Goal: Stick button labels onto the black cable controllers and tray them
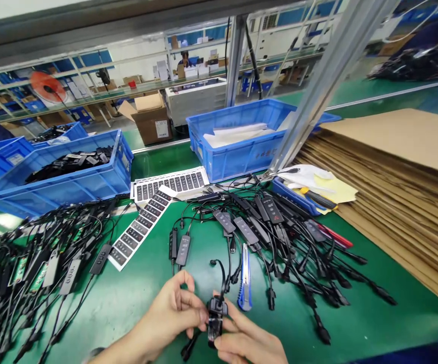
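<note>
Near the front edge of the green table, a small black device [215, 323] with a cable is held between both hands. My left hand [181, 311] pinches its left side with thumb and fingers. My right hand [244, 336] grips it from the right and below. Just beyond my right hand lies a blue and white utility knife [245, 278]. Two black controllers with cables, one of them a grey-faced controller [183, 249], lie beyond my left hand. A strip of black labels [143, 225] lies on the table behind them.
A pile of cabled controllers [274, 210] spreads at the right, another pile [69, 270] at the left. Blue crates [237, 162] stand behind, along with a metal post [317, 91]. Stacked cardboard [401, 187] fills the right side. A person [185, 60] sits far back.
</note>
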`<state>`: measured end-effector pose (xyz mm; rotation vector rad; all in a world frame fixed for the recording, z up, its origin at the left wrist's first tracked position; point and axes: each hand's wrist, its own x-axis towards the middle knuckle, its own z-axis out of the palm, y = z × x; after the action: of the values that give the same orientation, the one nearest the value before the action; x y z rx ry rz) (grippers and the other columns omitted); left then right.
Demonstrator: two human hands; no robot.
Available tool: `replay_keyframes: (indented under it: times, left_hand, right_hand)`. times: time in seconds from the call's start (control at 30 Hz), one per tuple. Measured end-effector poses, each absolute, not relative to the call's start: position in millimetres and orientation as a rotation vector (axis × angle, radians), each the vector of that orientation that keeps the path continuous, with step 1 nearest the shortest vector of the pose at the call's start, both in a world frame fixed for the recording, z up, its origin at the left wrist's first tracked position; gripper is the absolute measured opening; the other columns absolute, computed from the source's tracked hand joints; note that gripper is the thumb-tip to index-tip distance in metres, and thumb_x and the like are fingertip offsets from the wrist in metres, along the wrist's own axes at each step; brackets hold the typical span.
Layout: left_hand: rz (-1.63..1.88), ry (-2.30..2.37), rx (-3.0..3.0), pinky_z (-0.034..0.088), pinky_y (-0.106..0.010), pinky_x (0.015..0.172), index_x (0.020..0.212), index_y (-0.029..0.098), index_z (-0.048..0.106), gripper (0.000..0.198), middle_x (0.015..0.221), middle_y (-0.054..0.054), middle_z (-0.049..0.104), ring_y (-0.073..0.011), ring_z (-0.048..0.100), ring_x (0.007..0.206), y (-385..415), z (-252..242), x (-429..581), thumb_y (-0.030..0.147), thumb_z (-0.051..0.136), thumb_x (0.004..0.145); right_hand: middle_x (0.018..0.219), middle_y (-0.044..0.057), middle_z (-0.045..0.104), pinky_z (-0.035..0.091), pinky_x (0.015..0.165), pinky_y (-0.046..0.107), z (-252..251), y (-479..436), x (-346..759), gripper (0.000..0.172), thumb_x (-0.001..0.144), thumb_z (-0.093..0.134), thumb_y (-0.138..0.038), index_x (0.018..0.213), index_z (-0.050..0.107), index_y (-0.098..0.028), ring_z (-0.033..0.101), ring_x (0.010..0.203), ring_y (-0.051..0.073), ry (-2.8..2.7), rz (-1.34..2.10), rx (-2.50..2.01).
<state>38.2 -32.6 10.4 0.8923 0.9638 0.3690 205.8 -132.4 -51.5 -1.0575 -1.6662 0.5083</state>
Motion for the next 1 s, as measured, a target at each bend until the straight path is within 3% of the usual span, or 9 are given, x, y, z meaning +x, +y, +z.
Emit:
replay_keyframes:
  times: [0.13, 0.4, 0.53, 0.67, 0.77, 1.0]
  left_hand:
    - [0.305, 1.009, 0.803, 0.030, -0.015, 0.041, 0.086, 0.023, 0.037, 0.050, 0.056, 0.007, 0.064, -0.0100, 0.059, 0.050, -34.4, 8.3, 36.9, 0.011, 0.072, 0.053]
    - [0.286, 1.081, 0.701, 0.027, -0.015, 0.041, 0.084, 0.023, 0.038, 0.049, 0.056, 0.007, 0.064, -0.0089, 0.056, 0.049, -35.2, 1.2, 35.7, 0.007, 0.068, 0.048]
    - [0.305, 1.100, 0.623, 0.032, -0.016, 0.043, 0.080, 0.022, 0.039, 0.047, 0.057, 0.008, 0.062, -0.0066, 0.053, 0.047, -35.6, -0.7, 38.7, 0.009, 0.071, 0.048]
    - [0.336, 1.128, 0.643, 0.037, -0.017, 0.044, 0.080, 0.022, 0.039, 0.047, 0.055, 0.011, 0.059, -0.0064, 0.051, 0.045, -36.4, -3.5, 43.2, 0.010, 0.071, 0.048]
    - [0.338, 1.133, 0.670, 0.039, -0.017, 0.045, 0.080, 0.022, 0.038, 0.048, 0.055, 0.010, 0.059, -0.0064, 0.051, 0.044, -36.7, -6.3, 45.8, 0.011, 0.073, 0.048]
    - [0.298, 1.141, 0.666, 0.044, -0.018, 0.047, 0.084, 0.022, 0.037, 0.047, 0.056, 0.009, 0.061, -0.0078, 0.055, 0.048, -33.7, -1.3, 47.2, 0.012, 0.068, 0.049]
  right_hand:
    - [0.129, 0.014, 0.064, 0.054, 0.083, 0.012, -46.7, -135.1, 201.3, 0.015, 0.093, 0.059, -0.020, 0.083, 0.070, -0.020, 0.074, 0.092, 0.017, -1.700, 0.434, -1.148]
    - [0.125, 0.015, 0.066, 0.057, 0.081, 0.017, -38.0, -128.6, 197.9, 0.019, 0.092, 0.057, -0.018, 0.078, 0.071, -0.021, 0.074, 0.093, 0.021, -1.750, 0.337, -1.152]
    - [0.115, 0.015, 0.072, 0.058, 0.071, 0.013, -30.5, -120.7, 200.6, 0.020, 0.092, 0.056, -0.016, 0.078, 0.070, -0.020, 0.073, 0.096, 0.021, -1.816, 0.371, -1.091]
    - [0.099, 0.011, 0.077, 0.057, 0.077, 0.015, -27.3, -116.3, 201.6, 0.018, 0.092, 0.056, -0.015, 0.080, 0.070, -0.020, 0.067, 0.108, 0.023, -1.767, 0.394, -1.067]
    - [0.099, 0.013, 0.076, 0.056, 0.083, 0.017, -27.7, -115.6, 202.0, 0.018, 0.092, 0.056, -0.016, 0.081, 0.070, -0.018, 0.067, 0.108, 0.024, -1.741, 0.394, -1.042]
    - [0.107, 0.013, 0.075, 0.058, 0.076, 0.015, -31.8, -117.1, 206.5, 0.021, 0.096, 0.053, -0.021, 0.081, 0.069, -0.019, 0.070, 0.103, 0.023, -1.730, 0.415, -1.091]
